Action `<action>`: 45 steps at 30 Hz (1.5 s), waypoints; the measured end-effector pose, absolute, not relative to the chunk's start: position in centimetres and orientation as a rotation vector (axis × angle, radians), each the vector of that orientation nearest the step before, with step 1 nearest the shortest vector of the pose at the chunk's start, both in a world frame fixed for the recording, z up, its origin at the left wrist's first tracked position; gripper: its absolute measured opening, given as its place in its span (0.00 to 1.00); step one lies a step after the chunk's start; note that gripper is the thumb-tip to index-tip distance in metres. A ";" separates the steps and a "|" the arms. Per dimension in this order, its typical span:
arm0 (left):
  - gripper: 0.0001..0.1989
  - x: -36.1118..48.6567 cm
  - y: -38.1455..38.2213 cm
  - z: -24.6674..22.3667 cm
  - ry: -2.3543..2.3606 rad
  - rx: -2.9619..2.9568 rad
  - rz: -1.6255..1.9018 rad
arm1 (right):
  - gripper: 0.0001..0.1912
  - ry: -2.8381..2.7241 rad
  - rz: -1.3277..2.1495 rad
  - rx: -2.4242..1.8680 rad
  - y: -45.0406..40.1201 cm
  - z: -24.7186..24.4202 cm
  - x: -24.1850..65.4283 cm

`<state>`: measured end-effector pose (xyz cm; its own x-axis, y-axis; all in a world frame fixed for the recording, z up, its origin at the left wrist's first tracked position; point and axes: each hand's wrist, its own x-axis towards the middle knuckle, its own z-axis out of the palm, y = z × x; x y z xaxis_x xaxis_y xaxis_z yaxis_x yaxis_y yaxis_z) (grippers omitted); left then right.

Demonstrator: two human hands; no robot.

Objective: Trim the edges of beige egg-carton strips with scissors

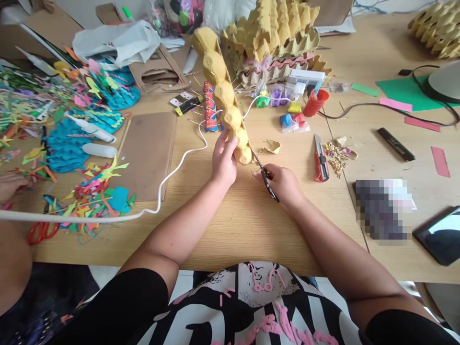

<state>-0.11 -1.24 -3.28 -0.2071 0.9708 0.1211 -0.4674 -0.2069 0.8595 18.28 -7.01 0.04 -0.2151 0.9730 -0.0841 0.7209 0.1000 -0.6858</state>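
Observation:
My left hand (224, 162) is closed around the near end of a long yellow egg carton strip (224, 93), holding it up at a tilt over the table. A pair of dark-handled scissors (266, 178) is gripped in my right hand (283, 184). Their blades touch the strip's lower right edge, close to my left fingers. A cut-off carton scrap (272, 147) lies on the wood just right of the strip. Behind the strip stands a small red and blue piece (210, 106) stuck with pins, partly hidden.
Stacked egg trays (273, 33) stand at the back. A white cord (179, 167) crosses the left side beside cardboard (147, 153) and colourful paper scraps (89, 201). To the right lie a red utility knife (321, 160), an orange cup (316, 103) and a phone (440, 235). Another person's hand (12, 187) rests far left.

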 end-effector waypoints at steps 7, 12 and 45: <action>0.33 -0.2 -1.2 -3.3 0.820 0.851 1.654 | 0.30 -2.023 0.850 -1.663 -7.4 0.6 18.7; 0.33 -0.2 -1.2 -3.4 0.804 0.888 1.651 | 0.29 -2.033 0.873 -1.665 -7.7 1.1 18.8; 0.40 0.4 -1.9 -2.8 0.894 0.921 1.589 | 0.29 -1.959 0.889 -1.732 -7.7 0.7 18.4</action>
